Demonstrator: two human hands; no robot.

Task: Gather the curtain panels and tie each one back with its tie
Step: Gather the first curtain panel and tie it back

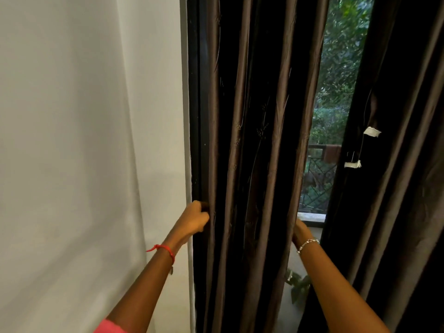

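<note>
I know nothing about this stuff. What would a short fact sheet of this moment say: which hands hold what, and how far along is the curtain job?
Left hand: grips the wall-side edge of the left curtain panel
Right hand: at that panel's window-side edge, fingers hidden behind the fabric
Right curtain panel: hangs loose, untouched
Gap between panels: trees and a balcony railing show through
White tags: on the right panel's edge; unclear whether they belong to a tie
Progress: no tie around either panel in view

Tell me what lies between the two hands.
The folded left panel fills that stretch in the head view: the left hand grips its wall-side edge, the right hand sits at its window-side edge, fingers hidden.
</note>
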